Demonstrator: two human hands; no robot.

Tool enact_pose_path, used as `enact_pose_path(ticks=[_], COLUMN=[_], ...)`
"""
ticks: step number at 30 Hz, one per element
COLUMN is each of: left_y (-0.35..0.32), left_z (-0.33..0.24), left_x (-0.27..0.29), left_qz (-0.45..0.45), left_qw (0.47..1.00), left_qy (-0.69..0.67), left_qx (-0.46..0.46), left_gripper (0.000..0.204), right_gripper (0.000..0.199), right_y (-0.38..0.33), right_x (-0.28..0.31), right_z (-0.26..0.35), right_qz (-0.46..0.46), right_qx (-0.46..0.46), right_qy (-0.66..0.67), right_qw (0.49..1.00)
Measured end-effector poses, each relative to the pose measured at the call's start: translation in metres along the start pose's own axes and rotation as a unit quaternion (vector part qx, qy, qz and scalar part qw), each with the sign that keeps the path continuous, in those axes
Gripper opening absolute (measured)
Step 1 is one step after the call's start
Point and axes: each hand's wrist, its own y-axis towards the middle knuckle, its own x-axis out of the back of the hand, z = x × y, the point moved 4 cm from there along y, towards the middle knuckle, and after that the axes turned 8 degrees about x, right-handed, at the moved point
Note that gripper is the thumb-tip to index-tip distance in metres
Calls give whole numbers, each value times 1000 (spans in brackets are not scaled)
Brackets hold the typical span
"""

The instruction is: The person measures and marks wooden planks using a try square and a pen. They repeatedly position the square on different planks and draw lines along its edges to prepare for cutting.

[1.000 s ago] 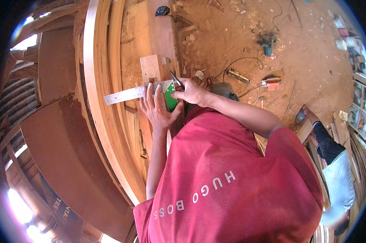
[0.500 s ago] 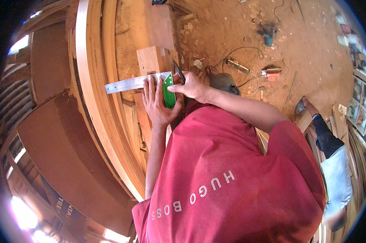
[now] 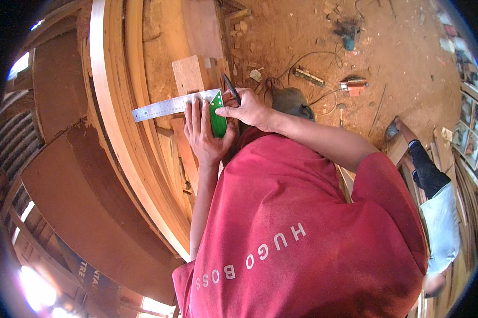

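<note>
A try square with a green stock (image 3: pixel 217 121) and a steel blade (image 3: pixel 162 109) lies across a squared wooden piece (image 3: pixel 188 75). My left hand (image 3: pixel 203 139) holds it, straight fingers on the blade and beside the stock, thumb by the stock's near end. My right hand (image 3: pixel 249 110) is closed around a black pencil (image 3: pixel 231 88), which points up and away. The right thumb presses on the green stock. The other right fingers are partly hidden behind the thumb and the wood.
Long planks (image 3: pixel 114 100) run along the left. On the dusty floor lie an orange power tool (image 3: pixel 354 85), a blue-green power tool (image 3: pixel 348 42), a cable (image 3: pixel 310 62) and wood scraps. Another person (image 3: pixel 439 212) is at the right beside stacked timber.
The whole view has shifted slightly, so the wood, square and hands appear a little higher and further left. The grip on the square and pencil looks the same.
</note>
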Motion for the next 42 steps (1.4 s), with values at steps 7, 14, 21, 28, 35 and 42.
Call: enact_pose_path(ticks=[7, 14, 21, 28, 35, 42], left_y=[1, 1, 0, 1, 2, 2], left_z=[-2, -2, 0, -1, -1, -2], left_x=[1, -1, -2, -1, -1, -2], left_qz=[4, 16, 13, 22, 20, 30], left_qw=[1000, 1000, 1000, 1000, 1000, 999], left_qy=[0, -12, -13, -18, -24, -5], left_qx=[5, 4, 7, 2, 6, 16], left_gripper=[74, 77, 78, 77, 77, 77], right_gripper=[25, 25, 26, 24, 23, 28], right_y=[0, 3, -3, 0, 2, 6], right_x=[-1, 3, -3, 0, 0, 12], right_z=[0, -14, 5, -2, -2, 21], right_qz=[5, -1, 14, 6, 3, 1], right_qx=[29, 27, 19, 34, 13, 126], right_qy=[2, 6, 23, 30, 35, -219], right_qw=[1000, 1000, 999, 999, 999, 967])
